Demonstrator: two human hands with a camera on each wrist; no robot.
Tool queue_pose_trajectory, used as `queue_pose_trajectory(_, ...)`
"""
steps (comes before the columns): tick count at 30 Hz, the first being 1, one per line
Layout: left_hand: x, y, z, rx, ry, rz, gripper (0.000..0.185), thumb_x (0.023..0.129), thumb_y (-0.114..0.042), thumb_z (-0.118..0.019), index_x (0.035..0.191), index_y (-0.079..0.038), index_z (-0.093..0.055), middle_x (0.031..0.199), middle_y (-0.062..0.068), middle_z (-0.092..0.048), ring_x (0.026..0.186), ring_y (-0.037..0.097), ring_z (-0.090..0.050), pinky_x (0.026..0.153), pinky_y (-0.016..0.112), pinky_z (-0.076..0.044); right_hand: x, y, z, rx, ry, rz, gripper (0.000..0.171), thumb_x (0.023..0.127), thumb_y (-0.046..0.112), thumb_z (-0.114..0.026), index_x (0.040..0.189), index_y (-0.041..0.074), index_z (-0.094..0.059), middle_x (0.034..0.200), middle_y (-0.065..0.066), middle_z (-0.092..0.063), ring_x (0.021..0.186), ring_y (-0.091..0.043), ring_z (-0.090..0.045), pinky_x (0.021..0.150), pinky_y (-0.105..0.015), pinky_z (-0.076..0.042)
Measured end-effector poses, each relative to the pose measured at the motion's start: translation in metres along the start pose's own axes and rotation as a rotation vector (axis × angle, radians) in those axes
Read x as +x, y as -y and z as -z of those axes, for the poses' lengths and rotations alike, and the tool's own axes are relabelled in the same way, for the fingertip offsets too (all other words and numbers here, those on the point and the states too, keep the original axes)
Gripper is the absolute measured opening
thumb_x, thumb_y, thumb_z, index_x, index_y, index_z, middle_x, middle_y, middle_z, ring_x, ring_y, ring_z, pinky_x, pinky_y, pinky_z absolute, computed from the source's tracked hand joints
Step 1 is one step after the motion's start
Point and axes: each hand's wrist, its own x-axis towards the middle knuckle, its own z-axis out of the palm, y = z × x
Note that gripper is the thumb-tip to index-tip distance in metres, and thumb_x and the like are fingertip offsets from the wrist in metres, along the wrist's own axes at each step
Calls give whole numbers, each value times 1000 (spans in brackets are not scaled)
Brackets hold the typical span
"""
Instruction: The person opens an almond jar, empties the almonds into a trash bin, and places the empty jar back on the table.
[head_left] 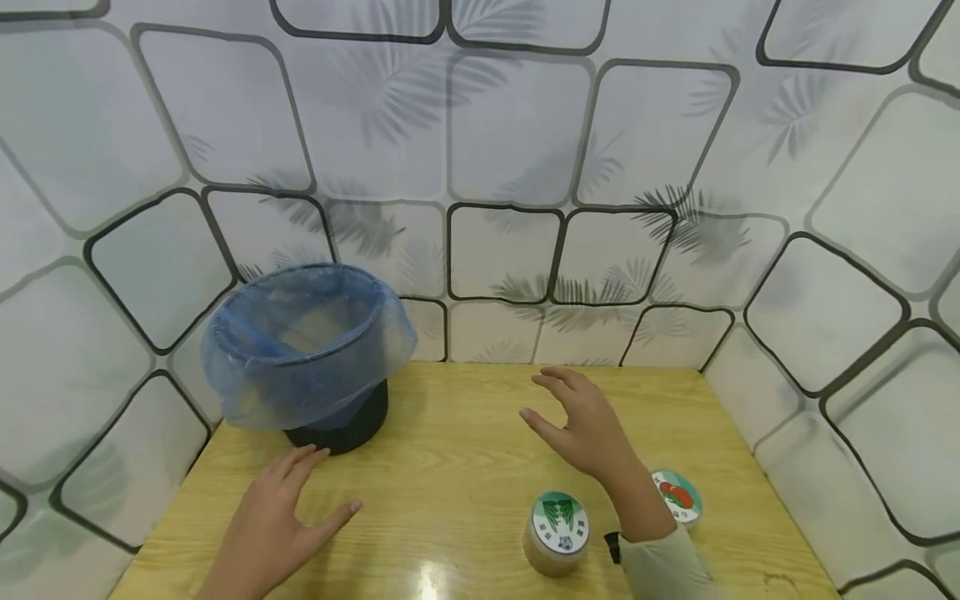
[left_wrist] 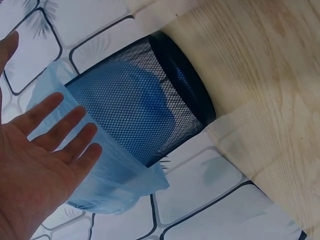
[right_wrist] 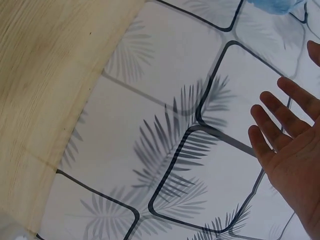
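Above the wood-grain tabletop [head_left: 450, 467], the left hand [head_left: 273, 521] hovers near the blue-bagged mesh bin [head_left: 347, 425] and the right hand [head_left: 588, 429] beyond the leafy-vegetable jar [head_left: 557, 533], both with fingers [left_wrist: 60, 127] extended and apart, while the tomato-lidded jar [head_left: 678, 497] stands beside the right forearm [head_left: 637, 498].

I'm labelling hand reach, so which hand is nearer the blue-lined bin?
Left. The left hand is close in front of the bin; the right hand is well to its right.
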Motion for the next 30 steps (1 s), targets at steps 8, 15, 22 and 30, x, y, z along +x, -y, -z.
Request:
queue_pose_trajectory(8, 2, 2, 5, -7, 12, 54, 79, 84, -61, -85, 136, -5, -68, 140, 24, -63, 125, 50, -60, 96, 73, -50, 6, 7, -6, 19, 2, -1, 54, 98, 42, -78, 142, 13, -67, 148, -13, -62, 137, -36, -59, 108, -61, -52)
queue_pose_trajectory(15, 3, 6, 5, -16, -18, 56, 78, 84, -59, -87, 136, -4, -68, 138, 25, -65, 122, 51, -62, 94, 72, -51, 14, 12, -11, 23, -12, 43, 55, 98, 42, -78, 142, 12, -67, 151, -12, -60, 142, -35, -56, 113, -63, -48)
queue_pose_trajectory(22, 5, 7, 9, -23, -40, 58, 77, 83, -57, -88, 136, -4, -68, 136, 24, -65, 121, 50, -62, 94, 71, -50, 23, 21, -14, 68, -14, 37, 54, 98, 40, -78, 143, 13, -67, 153, -11, -59, 145, -35, -53, 116, -63, -45)
queue_pose_trajectory(30, 4, 6, 9, -42, -64, 52, 76, 83, -56, -89, 135, -4, -69, 136, 24, -66, 121, 50, -62, 93, 72, -50, 31, 33, -23, 96, -6, 49, 54, 99, 42, -77, 144, 15, -66, 154, -9, -57, 146, -34, -52, 117, -62, -45)
